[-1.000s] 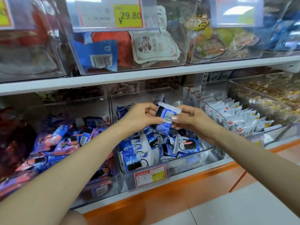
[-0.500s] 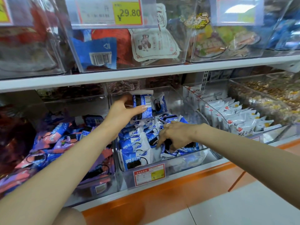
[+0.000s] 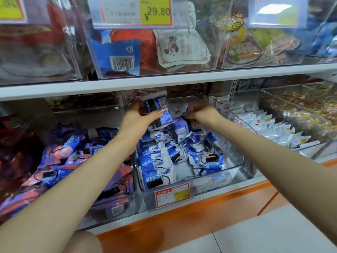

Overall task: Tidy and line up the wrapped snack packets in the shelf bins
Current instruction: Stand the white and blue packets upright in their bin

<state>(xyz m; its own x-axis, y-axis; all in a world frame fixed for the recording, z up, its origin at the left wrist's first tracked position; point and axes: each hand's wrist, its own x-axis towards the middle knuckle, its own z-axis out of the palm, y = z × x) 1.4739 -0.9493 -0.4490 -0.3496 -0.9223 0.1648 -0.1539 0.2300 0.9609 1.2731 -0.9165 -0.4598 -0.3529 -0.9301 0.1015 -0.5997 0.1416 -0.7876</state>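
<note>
A clear middle bin [image 3: 235, 161] on the lower shelf holds several blue and white cookie packets [image 3: 156, 167]. My left hand [image 3: 138, 119] grips one blue and white packet [image 3: 160, 111] upright at the back of this bin, barcode side toward me. My right hand [image 3: 202, 113] reaches into the back of the same bin, fingers curled among the packets there; what it holds is hidden by blur. Packets at the front left stand in a rough row, while those on the right lie loose.
A left bin [image 3: 116, 207] holds pink and purple packets. A right bin [image 3: 229, 110] has a row of white packets, and beyond it sits a bin of loose mixed snacks [image 3: 306, 106]. Upper shelf bins [image 3: 145, 73] overhang. A price tag [image 3: 172, 195] hangs on the middle bin.
My left hand carried the packet from the bin's middle up to the back. My right hand let go of it, dipped into the front packets, then moved to the back of the bin.
</note>
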